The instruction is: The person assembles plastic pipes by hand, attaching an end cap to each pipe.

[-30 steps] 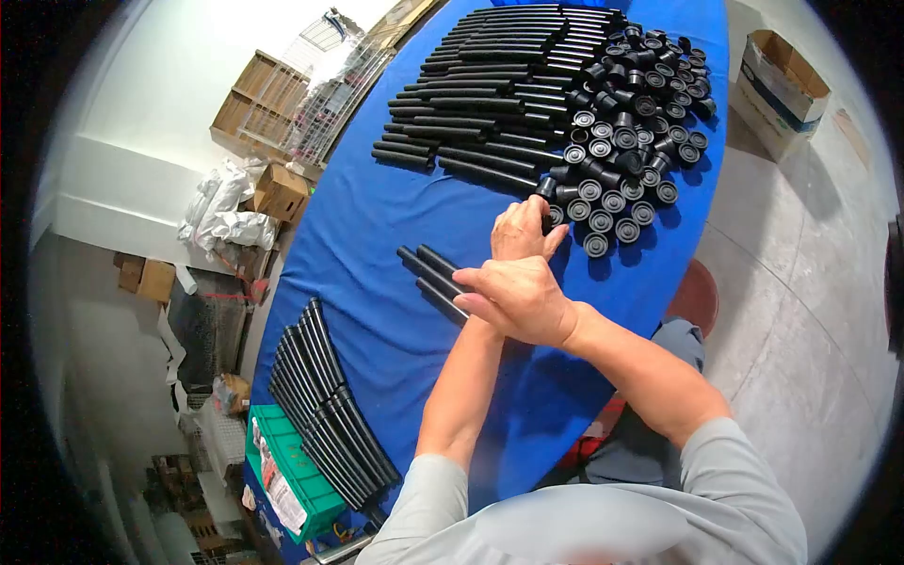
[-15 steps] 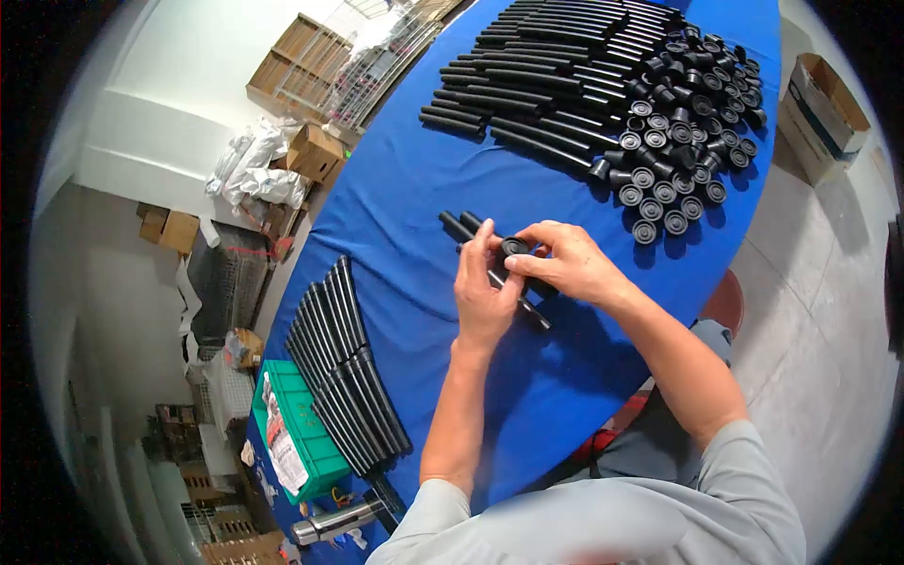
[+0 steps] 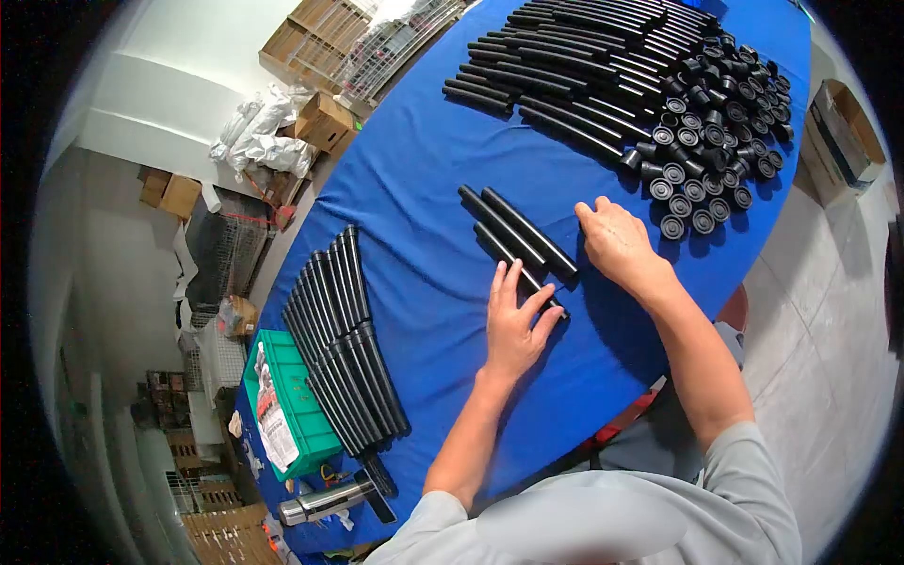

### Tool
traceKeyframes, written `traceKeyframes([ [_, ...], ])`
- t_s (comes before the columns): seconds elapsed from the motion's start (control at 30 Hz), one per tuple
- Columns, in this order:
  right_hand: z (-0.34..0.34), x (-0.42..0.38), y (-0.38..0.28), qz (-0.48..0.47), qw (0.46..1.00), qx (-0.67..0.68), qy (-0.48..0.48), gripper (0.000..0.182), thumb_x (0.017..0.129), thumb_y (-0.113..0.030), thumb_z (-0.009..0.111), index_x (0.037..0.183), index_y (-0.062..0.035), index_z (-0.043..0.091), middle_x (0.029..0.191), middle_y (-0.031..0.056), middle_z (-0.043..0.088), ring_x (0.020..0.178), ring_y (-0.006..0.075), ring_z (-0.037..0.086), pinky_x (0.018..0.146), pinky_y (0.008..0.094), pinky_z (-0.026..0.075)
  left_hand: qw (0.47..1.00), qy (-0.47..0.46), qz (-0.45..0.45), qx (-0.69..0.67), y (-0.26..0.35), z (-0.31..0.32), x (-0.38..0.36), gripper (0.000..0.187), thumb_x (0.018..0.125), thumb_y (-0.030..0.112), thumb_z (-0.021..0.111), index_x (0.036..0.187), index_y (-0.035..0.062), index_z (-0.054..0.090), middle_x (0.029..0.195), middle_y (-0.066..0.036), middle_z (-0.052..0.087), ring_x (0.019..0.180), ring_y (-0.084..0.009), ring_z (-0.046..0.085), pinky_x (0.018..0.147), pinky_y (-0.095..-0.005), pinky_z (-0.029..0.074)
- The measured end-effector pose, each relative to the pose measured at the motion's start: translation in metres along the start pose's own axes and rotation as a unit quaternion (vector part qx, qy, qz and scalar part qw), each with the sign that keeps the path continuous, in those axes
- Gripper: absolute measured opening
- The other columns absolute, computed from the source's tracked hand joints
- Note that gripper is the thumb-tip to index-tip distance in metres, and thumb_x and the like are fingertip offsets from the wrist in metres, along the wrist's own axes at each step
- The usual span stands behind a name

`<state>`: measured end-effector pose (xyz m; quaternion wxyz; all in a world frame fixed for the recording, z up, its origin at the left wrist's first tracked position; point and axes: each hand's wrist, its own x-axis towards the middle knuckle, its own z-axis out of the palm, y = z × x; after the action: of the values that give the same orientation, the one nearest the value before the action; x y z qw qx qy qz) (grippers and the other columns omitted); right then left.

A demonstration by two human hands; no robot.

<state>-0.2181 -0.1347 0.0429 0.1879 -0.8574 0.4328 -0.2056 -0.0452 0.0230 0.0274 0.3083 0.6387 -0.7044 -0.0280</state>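
Three black tubes lie side by side at a slant on the blue cloth in the middle of the head view. My left hand has its fingers spread, their tips resting on the lower end of the nearest tube. The other two tubes, a middle one and a farther one, lie just beyond it. To their right, my right hand is over the cloth with its fingers curled in; whatever they hold, if anything, is hidden. Farther right is a heap of black rubber caps.
Many black tubes lie in rows at the table's far end. On the left, joined tubes are fanned beside a green crate and a shiny metal cylinder. A cardboard box stands beyond the blue table.
My hands were together around a black cap and a tube. Now they are apart: the right has moved right, and the left lies on the nearest tube. The cap is out of sight.
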Motion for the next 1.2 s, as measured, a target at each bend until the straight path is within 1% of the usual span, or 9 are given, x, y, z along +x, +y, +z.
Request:
traceKeyframes([
  [0.13, -0.003, -0.004, -0.003, 0.011, 0.999, -0.028, -0.039, 0.037, 0.084, -0.004, 0.063, 0.12, -0.0015, 0.056, 0.107, 0.0214, 0.06, 0.095, 0.0408, 0.066, 0.076, 0.0521, 0.058, 0.992, 0.099, -0.074, 0.003, -0.009, -0.005, -0.004, 0.022, 0.081, 0.019, 0.083, 0.079, 0.0033, 0.067, 0.117, -0.019, 0.064, 0.107, -0.036, 0.061, 0.092, -0.0448, 0.048],
  [0.27, -0.03, -0.01, -0.015, 0.012, 0.998, -0.064, -0.012, 0.067, 0.083, -0.001, 0.062, 0.148, -0.0047, 0.044, 0.115, 0.0193, 0.056, 0.102, 0.0372, 0.064, 0.075, 0.0497, 0.059, 0.964, 0.094, -0.24, 0.063, -0.029, -0.017, 0.008, 0.057, 0.075, 0.039, 0.087, 0.104, 0.0024, 0.055, 0.096, -0.014, 0.058, 0.086, -0.0333, 0.061, 0.077, -0.0454, 0.051],
  [0.37, -0.027, -0.008, -0.022, -0.047, 0.983, 0.031, 0.177, 0.054, 0.081, -0.002, 0.064, 0.135, -0.004, 0.054, 0.108, 0.017, 0.059, 0.092, 0.0351, 0.066, 0.074, 0.0453, 0.058, 0.936, 0.069, -0.324, 0.115, -0.05, -0.021, 0.021, 0.073, 0.075, 0.04, 0.086, 0.124, 0.0006, 0.049, 0.09, -0.016, 0.064, 0.082, -0.0369, 0.066, 0.076, -0.046, 0.053],
  [0.43, -0.02, -0.013, -0.037, -0.129, 0.966, 0.137, 0.177, 0.043, 0.082, -0.003, 0.064, 0.125, -0.0029, 0.058, 0.099, 0.0164, 0.06, 0.087, 0.0351, 0.067, 0.073, 0.0435, 0.056, 0.929, 0.028, -0.361, 0.07, -0.061, -0.025, 0.027, 0.073, 0.078, 0.034, 0.081, 0.132, 0.0, 0.046, 0.082, -0.015, 0.067, 0.08, -0.035, 0.069, 0.076, -0.0439, 0.054],
  [0.57, 0.013, -0.021, -0.046, -0.062, 0.93, 0.343, -0.115, 0.039, 0.091, -0.028, 0.072, 0.107, 0.0064, 0.064, 0.091, 0.0234, 0.069, 0.091, 0.0391, 0.068, 0.08, 0.047, 0.053, 0.902, 0.034, -0.397, -0.169, -0.056, -0.044, 0.022, 0.061, 0.082, 0.013, 0.074, 0.135, 0.0014, 0.047, 0.095, -0.012, 0.067, 0.087, -0.0222, 0.068, 0.081, -0.0353, 0.054],
  [0.63, 0.022, -0.023, -0.046, -0.075, 0.906, 0.38, -0.17, 0.074, 0.085, -0.043, 0.078, 0.131, 0.0089, 0.054, 0.11, 0.0286, 0.065, 0.103, 0.0384, 0.066, 0.088, 0.0448, 0.052, 0.873, 0.055, -0.321, -0.363, -0.037, -0.062, 0.004, 0.059, 0.082, 0.005, 0.072, 0.136, 0.0004, 0.048, 0.099, -0.007, 0.067, 0.088, -0.0145, 0.065, 0.081, -0.0306, 0.054],
  [0.73, 0.007, -0.031, -0.058, -0.159, 0.827, 0.466, -0.269, 0.108, 0.076, -0.05, 0.083, 0.155, 0.0036, 0.032, 0.127, 0.0291, 0.055, 0.113, 0.0366, 0.061, 0.095, 0.0422, 0.05, 0.882, -0.005, -0.284, -0.377, 0.007, -0.098, -0.024, 0.052, 0.079, 0.003, 0.069, 0.129, 0.0002, 0.055, 0.107, -0.009, 0.066, 0.097, -0.019, 0.064, 0.09, -0.0356, 0.052],
  [0.83, 0.005, -0.036, -0.067, -0.215, 0.782, 0.476, -0.339, 0.093, 0.083, -0.039, 0.081, 0.16, -0.016, 0.034, 0.124, 0.0175, 0.054, 0.092, 0.0268, 0.059, 0.086, 0.0381, 0.052, 0.895, -0.064, -0.257, -0.359, 0.028, -0.108, -0.048, 0.048, 0.077, 0.007, 0.07, 0.123, -0.0024, 0.059, 0.11, -0.011, 0.066, 0.099, -0.0216, 0.065, 0.095, -0.0386, 0.051],
  [1.2, 0.013, -0.04, -0.072, -0.284, 0.724, 0.523, -0.35, 0.051, 0.09, -0.023, 0.071, 0.138, -0.0073, 0.06, 0.115, 0.0173, 0.063, 0.103, 0.0309, 0.062, 0.089, 0.04, 0.051, 0.868, -0.072, -0.34, -0.354, 0.023, -0.104, -0.086, 0.047, 0.077, 0.0, 0.083, 0.116, 0.001, 0.057, 0.115, -0.011, 0.068, 0.113, -0.0219, 0.064, 0.102, -0.0391, 0.047],
])
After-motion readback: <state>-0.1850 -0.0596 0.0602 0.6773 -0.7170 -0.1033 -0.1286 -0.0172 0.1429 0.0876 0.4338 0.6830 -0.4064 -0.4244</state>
